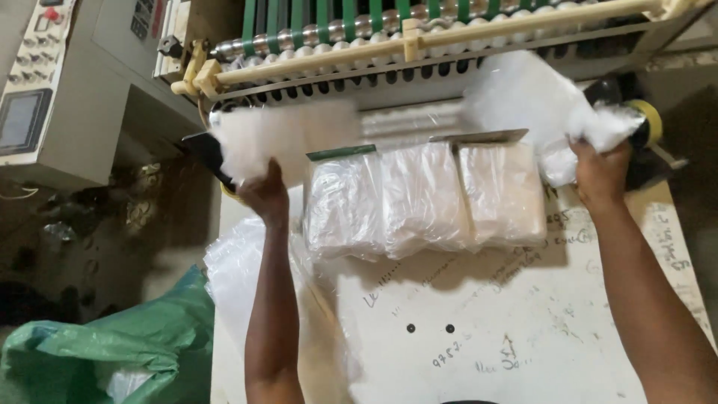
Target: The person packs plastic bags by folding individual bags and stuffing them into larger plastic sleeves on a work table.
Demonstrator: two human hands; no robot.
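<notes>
My left hand [265, 191] grips a blurred white bunch of thin plastic bags [280, 138] at the left of the machine's outlet. My right hand [598, 168] holds another crumpled white bunch of plastic bags [535, 105] at the right. Between my hands, three stacks of clear plastic bags [422, 198] lie side by side on a white table [523, 329], just below the machine's rollers.
A bag-making machine with green belts and a cream bar [419, 34] runs across the top. Its grey control panel [30, 82] is at far left. A green plastic sack [120, 348] lies at lower left. A yellow tape roll [647, 120] sits behind my right hand.
</notes>
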